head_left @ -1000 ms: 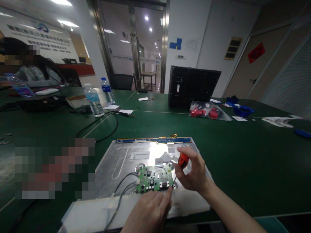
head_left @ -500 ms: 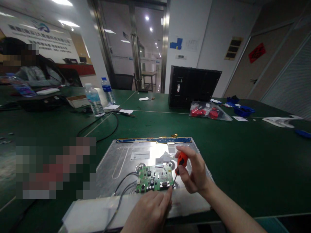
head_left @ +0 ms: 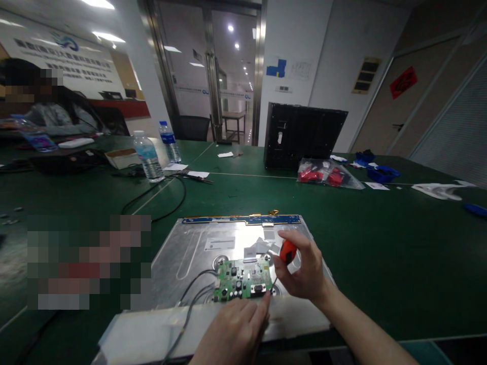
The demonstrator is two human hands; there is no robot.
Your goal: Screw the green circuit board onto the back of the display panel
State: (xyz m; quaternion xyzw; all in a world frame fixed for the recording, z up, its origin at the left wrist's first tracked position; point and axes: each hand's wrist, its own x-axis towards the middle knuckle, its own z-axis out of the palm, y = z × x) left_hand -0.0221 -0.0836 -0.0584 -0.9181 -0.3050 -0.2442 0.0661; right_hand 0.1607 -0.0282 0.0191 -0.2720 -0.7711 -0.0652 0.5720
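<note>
A screwdriver with an orange-and-black handle [head_left: 288,252] is held in my right hand [head_left: 306,266], thumb and fingers closed around it. Its thin shaft slants down to the lower right corner of a green circuit board [head_left: 243,276]. My left hand [head_left: 238,324] lies over the front edge of the panel, index finger stretched out to that same corner, close to the screwdriver tip; its thumb is hidden. The board sits on the silver metal back of a display panel [head_left: 190,248]. Dark cables [head_left: 194,299] run from the board's left side. Any screw under the tip is too small to see.
A blue circuit strip [head_left: 243,220] lines the panel's far edge. Beyond stand a black monitor housing [head_left: 304,134], a plastic bag of red parts [head_left: 327,174] and water bottles [head_left: 148,157]. Blue trays [head_left: 382,174] are at right. A person [head_left: 57,106] sits at the far left.
The screwdriver handle has turned in my right hand, and the fingers have shifted slightly around it. My left hand stays in place at the board's corner.
</note>
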